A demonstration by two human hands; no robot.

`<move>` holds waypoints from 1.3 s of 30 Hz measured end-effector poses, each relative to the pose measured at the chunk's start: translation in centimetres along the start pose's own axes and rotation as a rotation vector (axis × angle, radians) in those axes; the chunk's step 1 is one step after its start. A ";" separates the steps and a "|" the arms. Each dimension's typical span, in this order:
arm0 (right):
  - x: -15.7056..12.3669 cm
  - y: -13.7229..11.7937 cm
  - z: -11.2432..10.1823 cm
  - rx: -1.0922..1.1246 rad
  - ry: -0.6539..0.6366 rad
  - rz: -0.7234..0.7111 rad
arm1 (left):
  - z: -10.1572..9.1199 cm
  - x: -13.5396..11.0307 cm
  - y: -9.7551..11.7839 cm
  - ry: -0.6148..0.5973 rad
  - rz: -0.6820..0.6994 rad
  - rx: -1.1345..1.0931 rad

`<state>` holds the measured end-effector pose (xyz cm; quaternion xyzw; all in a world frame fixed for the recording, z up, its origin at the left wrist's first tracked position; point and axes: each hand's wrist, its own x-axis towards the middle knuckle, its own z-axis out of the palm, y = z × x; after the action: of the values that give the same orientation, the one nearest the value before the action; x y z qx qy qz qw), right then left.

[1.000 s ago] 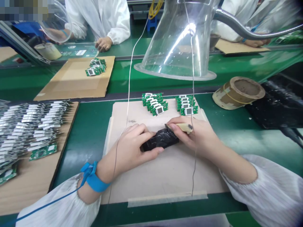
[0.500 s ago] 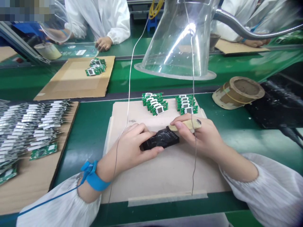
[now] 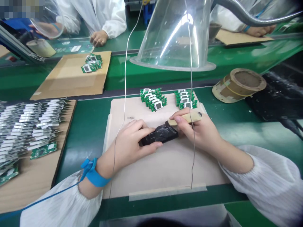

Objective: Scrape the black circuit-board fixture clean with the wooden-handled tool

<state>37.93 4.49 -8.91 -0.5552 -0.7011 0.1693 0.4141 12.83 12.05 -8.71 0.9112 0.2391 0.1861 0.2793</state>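
Observation:
My left hand grips a black rectangular jig with its fingers over the top, and the jig rests on a beige cardboard pad. My right hand pinches a pale wooden-handled tool whose near end meets the jig's upper right edge. A blue wrist strap circles my left wrist. Just beyond my fingers, two rows of small green circuit boards with white-framed parts lie overlapped on the pad, and the right row sits close to my right fingertips.
Many metal-shielded boards lie in rows on cardboard to the left. A clear acrylic hood on a metal hose hangs ahead. A tape-wrapped cylindrical holder stands at right. A co-worker's hand works across the bench.
My right hand has slid slightly up and left, and the wooden tool now lies lower across its fingers. The whole scene sits a little higher in the view. My left hand still grips the jig.

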 end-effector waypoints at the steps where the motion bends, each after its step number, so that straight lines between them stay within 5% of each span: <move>1: -0.1 0.1 0.1 0.038 -0.001 0.042 | 0.0 0.0 0.0 -0.002 0.000 0.000; 9: 0.2 0.5 0.2 0.373 -0.033 0.281 | 0.1 0.0 0.0 0.018 0.014 -0.019; 19: 0.7 0.4 0.6 0.510 -0.035 0.505 | 0.0 0.1 0.1 -0.013 0.007 0.024; 39: 0.7 0.6 0.8 0.608 -0.025 0.548 | -0.2 0.0 -0.2 -0.034 0.015 0.025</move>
<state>37.66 5.55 -9.48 -0.5717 -0.4503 0.4796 0.4903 12.65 12.24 -8.71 0.9195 0.2296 0.1695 0.2703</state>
